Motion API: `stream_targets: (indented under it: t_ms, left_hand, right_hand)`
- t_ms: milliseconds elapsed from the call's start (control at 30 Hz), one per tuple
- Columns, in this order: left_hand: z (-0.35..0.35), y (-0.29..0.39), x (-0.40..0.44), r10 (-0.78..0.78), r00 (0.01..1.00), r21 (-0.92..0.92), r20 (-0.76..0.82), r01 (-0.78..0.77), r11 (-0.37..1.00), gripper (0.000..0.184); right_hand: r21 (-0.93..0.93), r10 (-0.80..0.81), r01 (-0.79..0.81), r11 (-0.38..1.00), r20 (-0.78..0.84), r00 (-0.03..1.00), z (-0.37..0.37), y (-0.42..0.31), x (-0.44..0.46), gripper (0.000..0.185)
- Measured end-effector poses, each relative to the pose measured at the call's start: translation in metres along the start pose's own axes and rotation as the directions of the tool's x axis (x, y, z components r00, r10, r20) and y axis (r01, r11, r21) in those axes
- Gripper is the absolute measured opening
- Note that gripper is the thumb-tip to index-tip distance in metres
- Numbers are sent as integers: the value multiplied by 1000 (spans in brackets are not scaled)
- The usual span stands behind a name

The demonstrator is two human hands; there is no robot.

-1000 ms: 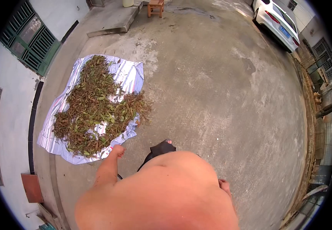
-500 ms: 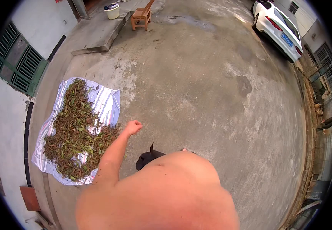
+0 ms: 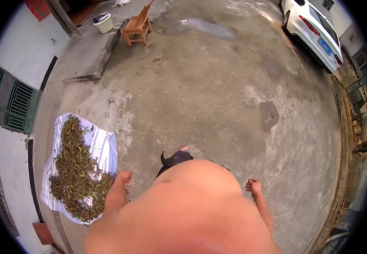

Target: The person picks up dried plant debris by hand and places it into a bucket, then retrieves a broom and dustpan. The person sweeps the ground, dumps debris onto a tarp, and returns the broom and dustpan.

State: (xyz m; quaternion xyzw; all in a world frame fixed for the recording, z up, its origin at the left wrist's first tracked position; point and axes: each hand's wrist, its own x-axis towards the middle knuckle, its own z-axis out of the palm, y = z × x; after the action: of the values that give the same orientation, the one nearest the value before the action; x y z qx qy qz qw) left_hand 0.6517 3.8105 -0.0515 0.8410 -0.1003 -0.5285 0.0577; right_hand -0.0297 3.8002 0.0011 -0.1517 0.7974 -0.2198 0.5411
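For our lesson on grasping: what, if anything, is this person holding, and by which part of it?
Nothing visible is held: the person's bare left grip and bare right grip are partly curled, with no object showing.

Open grey concrete ground (image 3: 192, 97) stretches ahead, and I see room on the outer side of the right hand (image 3: 254, 186). Beside the left hand (image 3: 124, 175), a striped white-and-lavender cloth (image 3: 108, 146) strewn with brown-green leaves (image 3: 74, 154) bars the way. Farther off, a brown wooden chair (image 3: 135, 26), a raised concrete ledge (image 3: 80, 61) and a white car (image 3: 308, 39) block passage.
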Motion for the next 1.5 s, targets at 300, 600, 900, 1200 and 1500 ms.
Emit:
stream_targets:
  t_ms: [300, 600, 900, 1200, 1500]
  left_hand:
    - [108, 564, -18, 699, 693, 52, 176, -716, 697, 23]
    - [231, 732, 22, 481, 853, -37, 204, -484, 874, 21]
    - [215, 819, 119, -147, 985, 10, 93, 147, 989, 16]
    - [286, 1392, 105, 490, 865, -37, 106, -489, 871, 14]
    - [420, 1772, 126, 740, 661, -48, 124, -741, 670, 25]
  right_hand:
    - [-312, 40, -15, 950, 74, 996, -24, 10, 196, 17]
    - [96, 113, -118, 988, 51, 992, -110, -447, 353, 15]
    - [74, -240, 242, 967, -38, 970, -109, -825, 552, 19]
    - [-433, -87, 139, 890, 138, 987, -65, -841, 708, 11]
    - [-342, 38, -16, 940, 57, 998, -135, -1106, 924, 3]
